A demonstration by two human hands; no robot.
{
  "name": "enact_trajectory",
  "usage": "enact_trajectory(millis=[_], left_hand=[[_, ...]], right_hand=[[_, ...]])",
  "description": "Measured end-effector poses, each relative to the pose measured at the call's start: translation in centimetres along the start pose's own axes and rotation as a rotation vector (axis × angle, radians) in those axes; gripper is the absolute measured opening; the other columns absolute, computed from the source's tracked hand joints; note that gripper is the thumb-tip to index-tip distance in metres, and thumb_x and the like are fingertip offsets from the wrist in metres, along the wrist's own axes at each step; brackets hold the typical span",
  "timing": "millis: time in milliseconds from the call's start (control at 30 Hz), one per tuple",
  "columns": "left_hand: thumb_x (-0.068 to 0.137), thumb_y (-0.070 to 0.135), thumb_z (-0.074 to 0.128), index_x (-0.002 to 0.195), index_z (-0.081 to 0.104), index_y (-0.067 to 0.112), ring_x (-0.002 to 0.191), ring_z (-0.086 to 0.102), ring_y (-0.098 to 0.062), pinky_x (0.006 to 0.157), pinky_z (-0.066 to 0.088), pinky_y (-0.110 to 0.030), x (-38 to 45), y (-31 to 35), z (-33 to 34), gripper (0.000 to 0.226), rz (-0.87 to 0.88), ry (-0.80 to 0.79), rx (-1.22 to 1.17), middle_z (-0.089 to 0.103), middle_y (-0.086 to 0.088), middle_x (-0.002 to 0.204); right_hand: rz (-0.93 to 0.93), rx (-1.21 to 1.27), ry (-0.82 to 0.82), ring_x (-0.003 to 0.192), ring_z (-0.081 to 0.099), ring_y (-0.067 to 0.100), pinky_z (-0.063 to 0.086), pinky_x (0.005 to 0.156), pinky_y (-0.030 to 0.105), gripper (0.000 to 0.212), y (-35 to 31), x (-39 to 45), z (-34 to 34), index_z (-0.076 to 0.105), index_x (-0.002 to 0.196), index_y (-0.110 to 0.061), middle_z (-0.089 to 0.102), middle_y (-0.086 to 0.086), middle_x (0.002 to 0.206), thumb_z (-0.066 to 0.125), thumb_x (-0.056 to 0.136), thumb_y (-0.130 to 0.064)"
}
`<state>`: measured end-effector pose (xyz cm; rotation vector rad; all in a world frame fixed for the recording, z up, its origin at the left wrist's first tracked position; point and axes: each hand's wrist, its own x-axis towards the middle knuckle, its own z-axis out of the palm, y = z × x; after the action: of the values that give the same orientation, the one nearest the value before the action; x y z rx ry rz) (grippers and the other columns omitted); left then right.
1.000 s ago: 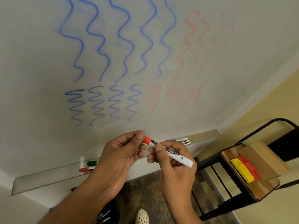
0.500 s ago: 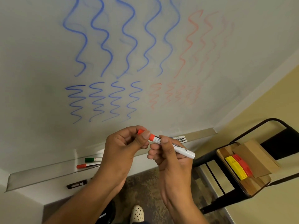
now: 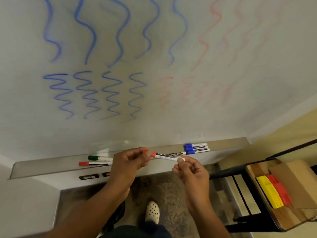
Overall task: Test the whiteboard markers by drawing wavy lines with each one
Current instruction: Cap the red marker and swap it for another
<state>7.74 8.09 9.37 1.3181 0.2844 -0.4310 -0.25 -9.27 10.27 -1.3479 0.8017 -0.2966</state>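
Both hands have dropped toward the far metal tray (image 3: 51,166): left hand (image 3: 127,163) pinches the orange cap, right hand (image 3: 190,170) holds the white orange-capped marker (image 3: 165,156); it looks recapped, ready to shelve.

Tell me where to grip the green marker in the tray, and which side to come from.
Pinch the white barrel of the green marker, coming from above and the front. It lies flat, lengthwise in the tray, green cap to the left; the whiteboard rises behind and the red marker lies close in front. Fingers should straddle the barrel near mid-length, probably without nudging its neighbour.
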Motion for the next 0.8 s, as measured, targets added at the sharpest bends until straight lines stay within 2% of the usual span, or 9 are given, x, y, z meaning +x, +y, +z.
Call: enact_trajectory(millis=[100, 167, 267, 367, 433, 533, 600, 733, 800], left_hand=[[0.083, 0.02, 0.081, 0.108, 0.079, 0.016, 0.096, 0.075, -0.02, 0.094, 0.059, -0.038, 2.7, -2.6, 2.7, 0.025, -0.065, 0.033, 0.079, 0.081, 0.002, 0.098], [0.084, 0.021, 0.081, 0.11, 0.078, 0.017, 0.096, 0.074, -0.021, 0.095, 0.059, -0.039, 4.9, -4.3, 4.4, 0.026, -0.087, 0.069, 0.15, 0.08, 0.002, 0.098], [0.085, 0.023, 0.081, 0.111, 0.076, 0.018, 0.093, 0.072, -0.021, 0.093, 0.06, -0.042, 8.0, -7.1, 6.8, 0.028, -0.089, 0.138, 0.277, 0.078, 0.001, 0.099], [0.083, 0.022, 0.083, 0.106, 0.075, 0.018, 0.091, 0.072, -0.021, 0.092, 0.059, -0.038, 10.4, -9.3, 8.4, 0.024, -0.108, 0.237, 0.3, 0.077, -0.002, 0.1], [0.083, 0.02, 0.084, 0.104, 0.075, 0.016, 0.091, 0.072, -0.021, 0.091, 0.058, -0.036, 11.6, -10.2, 9.3, 0.024, -0.125, 0.289, 0.32, 0.076, -0.004, 0.1], [0.082, 0.015, 0.085, 0.099, 0.076, 0.014, 0.092, 0.071, -0.02, 0.097, 0.057, -0.036, 13.0, -11.1, 10.2, 0.019, -0.128, 0.351, 0.344, 0.076, -0.003, 0.098], [0.083, 0.012, 0.084, 0.097, 0.076, 0.015, 0.093, 0.069, -0.017, 0.098, 0.054, -0.033, 13.5, -11.4, 10.5, 0.016, -0.128, 0.379, 0.36, 0.075, -0.001, 0.098], [0.083, 0.011, 0.084, 0.1, 0.078, 0.011, 0.083, 0.066, -0.011, 0.088, 0.053, -0.026, 14.3, -12.0, 10.8, 0.018, -0.106, 0.414, 0.424, 0.075, -0.002, 0.094], [0.084, 0.012, 0.083, 0.103, 0.079, 0.01, 0.086, 0.067, -0.013, 0.082, 0.051, -0.02, 14.6, -12.4, 10.9, 0.02, -0.096, 0.416, 0.469, 0.077, -0.004, 0.098]], right_hand=[[-0.063, -0.227, 0.009, 0.089, 0.078, 0.015, 0.063, 0.075, 0.027, 0.018, 1.3, 5.1, -2.2, 0.076, 0.111, -0.023, 0.079, -0.003, 0.1, 0.077, 0.093, -0.025], [-0.11, -0.361, -0.01, 0.094, 0.075, 0.016, 0.065, 0.074, 0.029, 0.016, 2.5, 9.0, -3.5, 0.076, 0.109, -0.026, 0.077, -0.007, 0.103, 0.077, 0.094, -0.029], [-0.218, -0.618, -0.042, 0.095, 0.07, 0.008, 0.062, 0.089, 0.037, 0.025, 3.8, 14.2, -4.5, 0.075, 0.115, -0.023, 0.075, -0.008, 0.106, 0.078, 0.093, -0.034], [-0.337, -0.855, -0.174, 0.092, 0.066, 0.006, 0.054, 0.094, 0.028, 0.027, 4.6, 18.6, -4.8, 0.073, 0.122, -0.019, 0.074, -0.004, 0.112, 0.074, 0.098, -0.031], [-0.388, -0.976, -0.259, 0.101, 0.067, 0.012, 0.051, 0.094, 0.026, 0.025, 5.2, 20.9, -4.9, 0.072, 0.125, -0.019, 0.074, -0.003, 0.118, 0.07, 0.101, -0.027], [-0.411, -1.092, -0.357, 0.108, 0.068, 0.018, 0.048, 0.089, 0.022, 0.023, 5.9, 23.3, -4.9, 0.073, 0.125, -0.018, 0.073, 0.001, 0.123, 0.065, 0.103, -0.018], [-0.427, -1.17, -0.415, 0.109, 0.068, 0.02, 0.049, 0.091, 0.025, 0.023, 6.3, 24.1, -5.0, 0.072, 0.125, -0.018, 0.071, 0.004, 0.123, 0.062, 0.104, -0.017], [-0.529, -1.245, -0.485, 0.107, 0.067, 0.023, 0.053, 0.094, 0.031, 0.022, 7.3, 25.2, -5.5, 0.072, 0.123, -0.017, 0.072, 0.005, 0.119, 0.061, 0.105, -0.016], [-0.573, -1.263, -0.5, 0.105, 0.067, 0.023, 0.052, 0.09, 0.031, 0.021, 7.8, 25.8, -5.6, 0.073, 0.121, -0.017, 0.072, 0.005, 0.115, 0.061, 0.104, -0.017]])
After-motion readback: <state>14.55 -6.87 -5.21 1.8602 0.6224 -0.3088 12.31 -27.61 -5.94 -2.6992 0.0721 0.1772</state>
